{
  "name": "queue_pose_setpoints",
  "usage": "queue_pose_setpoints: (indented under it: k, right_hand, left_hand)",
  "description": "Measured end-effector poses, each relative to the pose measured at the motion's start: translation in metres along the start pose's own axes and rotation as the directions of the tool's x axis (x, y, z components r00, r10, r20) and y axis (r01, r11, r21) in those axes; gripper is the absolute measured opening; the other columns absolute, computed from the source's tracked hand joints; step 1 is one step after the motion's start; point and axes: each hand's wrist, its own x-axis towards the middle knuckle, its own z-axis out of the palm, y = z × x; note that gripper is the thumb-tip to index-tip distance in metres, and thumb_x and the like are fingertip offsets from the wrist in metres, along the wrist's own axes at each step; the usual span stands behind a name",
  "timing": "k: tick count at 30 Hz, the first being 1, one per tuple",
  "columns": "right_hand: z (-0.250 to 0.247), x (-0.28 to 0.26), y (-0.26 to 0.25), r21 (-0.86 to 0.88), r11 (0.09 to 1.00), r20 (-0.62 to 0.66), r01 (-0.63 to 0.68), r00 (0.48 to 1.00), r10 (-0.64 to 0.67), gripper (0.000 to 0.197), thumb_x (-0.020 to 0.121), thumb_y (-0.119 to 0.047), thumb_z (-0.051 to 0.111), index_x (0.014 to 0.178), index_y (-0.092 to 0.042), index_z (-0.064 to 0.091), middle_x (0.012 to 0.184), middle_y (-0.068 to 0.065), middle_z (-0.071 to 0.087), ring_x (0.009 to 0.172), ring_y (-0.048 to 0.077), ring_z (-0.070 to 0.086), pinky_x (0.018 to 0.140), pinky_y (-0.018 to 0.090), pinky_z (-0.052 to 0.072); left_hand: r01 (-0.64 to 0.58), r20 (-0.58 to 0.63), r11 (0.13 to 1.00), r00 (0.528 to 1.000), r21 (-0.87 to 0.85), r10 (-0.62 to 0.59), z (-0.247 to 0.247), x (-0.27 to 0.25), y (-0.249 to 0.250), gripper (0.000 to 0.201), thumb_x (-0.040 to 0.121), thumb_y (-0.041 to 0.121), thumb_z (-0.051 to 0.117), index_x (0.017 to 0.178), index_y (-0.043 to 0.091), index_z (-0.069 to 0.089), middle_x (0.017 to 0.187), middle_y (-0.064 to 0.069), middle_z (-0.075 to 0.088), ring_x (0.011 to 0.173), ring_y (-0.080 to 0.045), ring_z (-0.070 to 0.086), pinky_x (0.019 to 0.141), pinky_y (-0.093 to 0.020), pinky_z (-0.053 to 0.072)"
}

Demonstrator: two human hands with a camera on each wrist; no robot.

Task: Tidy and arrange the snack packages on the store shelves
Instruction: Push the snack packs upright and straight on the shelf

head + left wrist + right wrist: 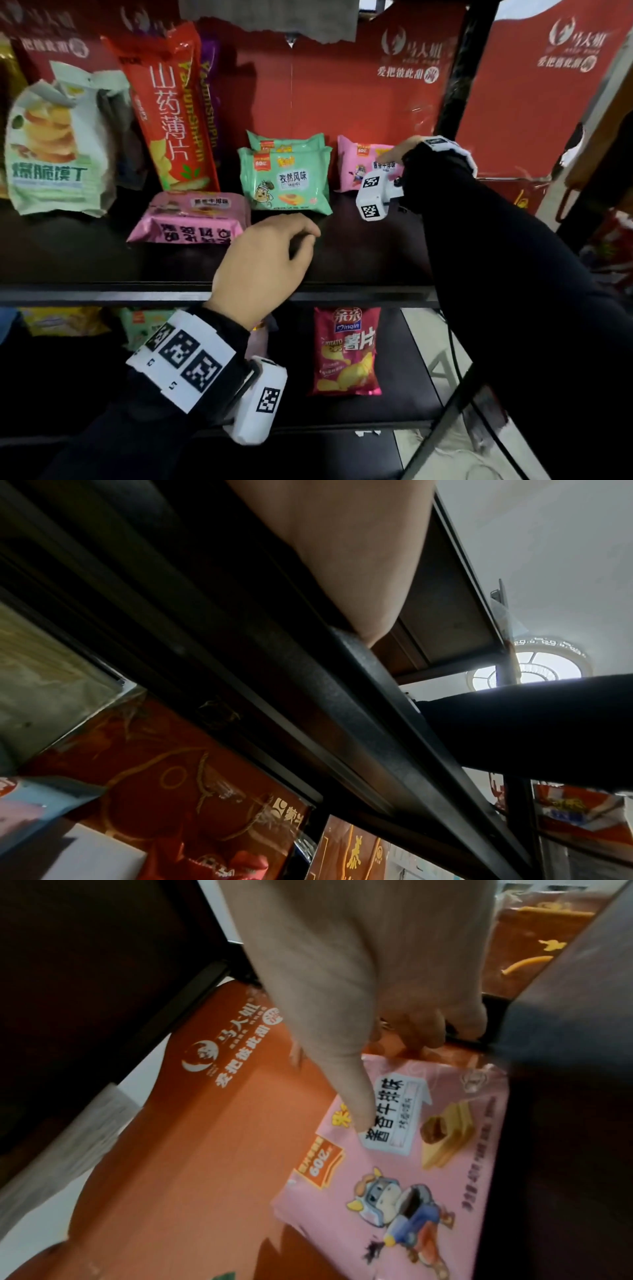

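Black metal shelf (205, 291) backed by red printed panels (359, 102); round ceiling lamp (548, 666) glows on a white ceiling (548, 534)

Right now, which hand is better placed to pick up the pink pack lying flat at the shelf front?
Left. The left hand hovers loosely curled and empty, just right of the flat pink pack. The right hand is already pinching the upright pink pack farther back right.

The left hand (263, 260) hovers palm down, its fingers loosely curled and holding nothing, a marker band on its wrist. The right hand (359, 993) reaches farther forward from a dark sleeve, thumb pressed down flat, the other fingers curled behind.
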Motion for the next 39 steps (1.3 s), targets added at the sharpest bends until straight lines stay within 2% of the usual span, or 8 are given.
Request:
queue_pose_setpoints:
  k: [5, 9, 13, 17, 21, 26, 32, 39]
  right_hand:
    - [-0.004, 0.004, 0.010, 0.130, 0.991, 0.095, -0.034, 0.995, 0.021, 0.024, 0.092, -0.019, 0.060, 0.109, -0.007, 0.047, 0.108, 0.009, 0.050, 0.101, 0.020, 0.050, 0.069, 0.017, 0.053]
    - [-0.015, -0.007, 0.016, 0.177, 0.971, 0.094, -0.159, 0.985, 0.144, 0.025, 0.082, -0.030, 0.074, 0.074, -0.012, 0.058, 0.072, 0.002, 0.059, 0.071, 0.018, 0.061, 0.073, 0.031, 0.054]
    - [-0.020, -0.041, 0.010, 0.374, 0.925, -0.130, 0.069, 0.991, -0.022, 0.033, 0.083, -0.013, 0.073, 0.064, -0.006, 0.047, 0.043, 0.004, 0.055, 0.042, 0.014, 0.059, 0.042, 0.022, 0.048]
    - [-0.015, -0.086, 0.020, 0.539, 0.750, -0.298, 0.383, 0.920, -0.256, 0.026, 0.076, -0.008, 0.077, 0.085, -0.001, 0.053, 0.081, 0.015, 0.057, 0.071, 0.025, 0.060, 0.066, 0.039, 0.056]
    - [0.012, -0.122, 0.027, 0.600, 0.736, -0.164, 0.315, 0.948, -0.272, 0.047, 0.070, -0.020, 0.084, 0.105, -0.008, 0.056, 0.109, 0.012, 0.068, 0.098, 0.030, 0.068, 0.083, 0.046, 0.056]
    - [0.029, -0.133, 0.037, 0.720, 0.678, 0.039, 0.151, 0.966, -0.257, 0.064, 0.077, -0.029, 0.077, 0.130, -0.011, 0.045, 0.112, 0.001, 0.069, 0.098, 0.016, 0.068, 0.079, 0.036, 0.053]
    - [0.049, -0.141, 0.036, 0.892, 0.452, 0.138, 0.011, 0.946, -0.294, 0.014, 0.084, -0.016, 0.069, 0.097, -0.013, 0.064, 0.085, 0.002, 0.074, 0.080, 0.015, 0.071, 0.079, 0.028, 0.057]
    - [0.049, -0.144, 0.027, 0.953, 0.300, 0.143, -0.046, 0.940, -0.309, 0.019, 0.089, -0.021, 0.064, 0.103, -0.009, 0.064, 0.103, 0.011, 0.071, 0.087, 0.019, 0.069, 0.079, 0.033, 0.059]
  left_hand:
    - [0.009, 0.020, 1.000, 1.000, 0.016, -0.009, -0.001, 0.000, 0.002, 0.013, 0.090, 0.020, 0.058, 0.097, 0.024, 0.068, 0.085, 0.013, 0.064, 0.080, -0.010, 0.060, 0.073, -0.032, 0.049]
    - [0.027, 0.031, 0.999, 0.999, 0.016, -0.028, -0.002, 0.000, 0.004, 0.013, 0.090, 0.021, 0.058, 0.098, 0.026, 0.068, 0.088, 0.009, 0.068, 0.082, -0.013, 0.063, 0.073, -0.036, 0.051]
    - [0.063, 0.042, 0.995, 0.997, -0.080, -0.060, -0.004, 0.000, 0.002, 0.015, 0.091, 0.019, 0.059, 0.102, 0.025, 0.067, 0.092, 0.014, 0.068, 0.086, -0.001, 0.062, 0.078, -0.015, 0.047]
    - [0.187, 0.043, 0.928, 0.982, -0.321, -0.183, -0.008, 0.010, 0.006, 0.025, 0.092, 0.018, 0.061, 0.118, 0.020, 0.060, 0.109, 0.010, 0.065, 0.092, 0.005, 0.059, 0.086, -0.012, 0.045]
    - [0.397, 0.223, 0.751, 0.918, -0.527, -0.328, -0.013, 0.028, 0.016, 0.038, 0.095, 0.044, 0.051, 0.124, 0.020, 0.056, 0.123, 0.005, 0.061, 0.113, -0.009, 0.059, 0.098, -0.029, 0.048]
    - [0.415, 0.185, 0.573, 0.890, -0.706, -0.417, -0.011, 0.031, 0.018, 0.020, 0.097, 0.038, 0.052, 0.100, 0.021, 0.061, 0.099, 0.003, 0.070, 0.087, -0.008, 0.067, 0.071, -0.022, 0.058]
    - [0.418, 0.204, 0.392, 0.852, -0.819, -0.482, -0.008, 0.024, 0.014, 0.019, 0.095, 0.035, 0.056, 0.100, 0.016, 0.052, 0.099, 0.001, 0.068, 0.086, -0.013, 0.068, 0.069, -0.026, 0.058]
    - [0.397, 0.198, 0.499, 0.893, -0.771, -0.404, -0.007, 0.020, 0.023, 0.011, 0.090, 0.028, 0.064, 0.081, 0.024, 0.062, 0.074, 0.007, 0.070, 0.063, -0.006, 0.063, 0.058, -0.019, 0.052]
